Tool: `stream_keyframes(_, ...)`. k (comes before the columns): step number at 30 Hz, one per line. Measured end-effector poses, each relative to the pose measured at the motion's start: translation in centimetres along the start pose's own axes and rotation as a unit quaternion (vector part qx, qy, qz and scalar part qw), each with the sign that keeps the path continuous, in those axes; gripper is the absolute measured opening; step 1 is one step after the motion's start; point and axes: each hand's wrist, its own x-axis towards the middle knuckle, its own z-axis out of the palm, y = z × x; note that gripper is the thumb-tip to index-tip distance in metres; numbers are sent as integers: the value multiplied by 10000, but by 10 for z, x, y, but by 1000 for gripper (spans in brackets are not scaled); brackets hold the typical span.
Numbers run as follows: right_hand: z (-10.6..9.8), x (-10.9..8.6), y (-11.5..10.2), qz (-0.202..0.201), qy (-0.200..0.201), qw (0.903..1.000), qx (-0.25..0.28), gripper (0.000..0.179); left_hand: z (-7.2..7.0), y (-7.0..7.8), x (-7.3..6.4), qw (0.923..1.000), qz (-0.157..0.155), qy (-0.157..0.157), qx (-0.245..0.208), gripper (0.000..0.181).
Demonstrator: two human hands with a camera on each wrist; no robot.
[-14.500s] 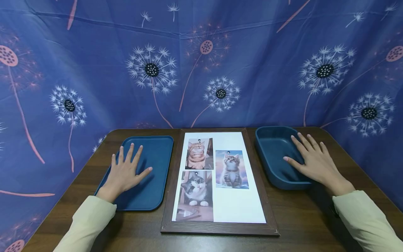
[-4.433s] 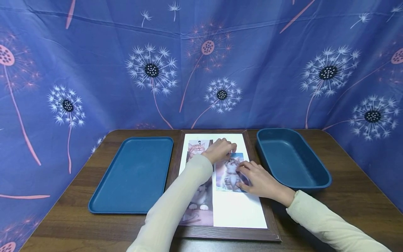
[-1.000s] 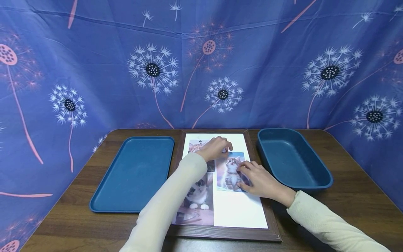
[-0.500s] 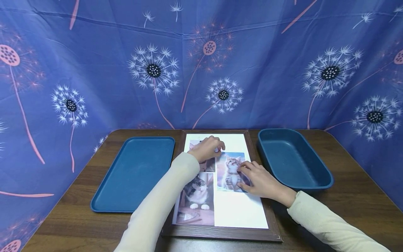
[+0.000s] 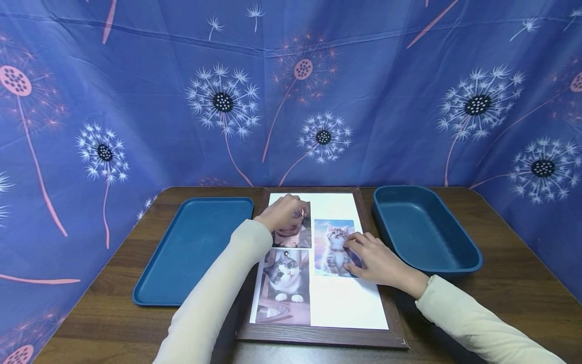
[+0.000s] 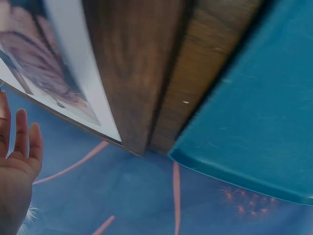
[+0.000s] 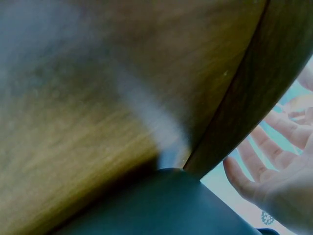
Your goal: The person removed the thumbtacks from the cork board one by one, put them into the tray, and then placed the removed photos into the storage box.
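Note:
My left hand is above the orange cat photo, its fingers bent together around a small pushpin. In the left wrist view a tiny dark point shows by its fingertip, and another pin sits in that photo's top. Loosely bent, the fingers of my right hand rest on the right side of the kitten photo, where no pin shows at the top. A grey-and-white cat photo with its own pin lies below the orange cat. All three photos lie on the white framed board.
Left of the board lies a flat blue tray. A deep blue bin stands on the right. Both are on the brown wooden table. Behind it hangs a blue dandelion cloth.
The pin seen earlier atop the kitten photo is gone from there. My left hand has moved left from that photo to the orange cat photo. My right hand has stayed on the kitten photo lately.

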Motion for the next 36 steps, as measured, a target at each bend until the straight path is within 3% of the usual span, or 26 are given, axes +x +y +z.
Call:
stream_keyframes(15, 0, 0, 1, 22, -33, 10000, 33, 46, -6, -24, -25, 9982, -570, -64, -150, 20)
stream_keyframes(36, 1, 0, 1, 17, 2, 9999, 99, 46, -17, -64, -69, 9947, -936, 423, -91, 15)
